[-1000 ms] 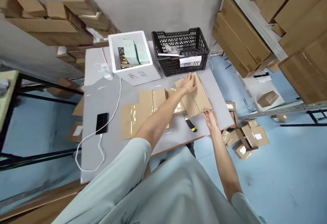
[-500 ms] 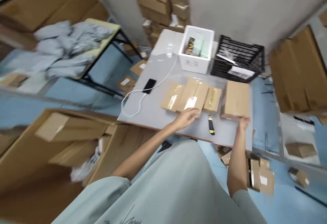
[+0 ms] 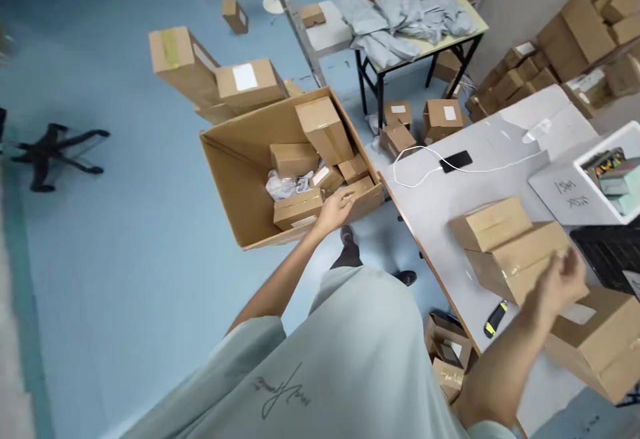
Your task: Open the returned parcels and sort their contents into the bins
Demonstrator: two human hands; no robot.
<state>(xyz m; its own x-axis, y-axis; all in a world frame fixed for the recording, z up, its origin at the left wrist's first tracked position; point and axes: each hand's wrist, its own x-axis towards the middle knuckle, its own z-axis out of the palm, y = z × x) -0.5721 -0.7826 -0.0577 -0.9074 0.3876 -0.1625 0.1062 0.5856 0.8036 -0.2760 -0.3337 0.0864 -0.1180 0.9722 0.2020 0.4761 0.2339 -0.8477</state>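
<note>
While my left hand (image 3: 334, 212) hangs, fingers parted, over the near right rim of a large open-topped brown cardboard carton (image 3: 235, 182), my curled right hand (image 3: 560, 284) is nearer the tan taped cardboard box (image 3: 520, 262) just left of it on the grey table (image 3: 430, 205); contact unclear.

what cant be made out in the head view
All in the head view, now:
Right hand: blurred; contact with the taped box is unclear.
Left hand: overlaps parcels, so touch is unclear.
Large carton: parcels hide part of its bottom.
Black crate: cut off by right edge.
White label: print too small.
</note>
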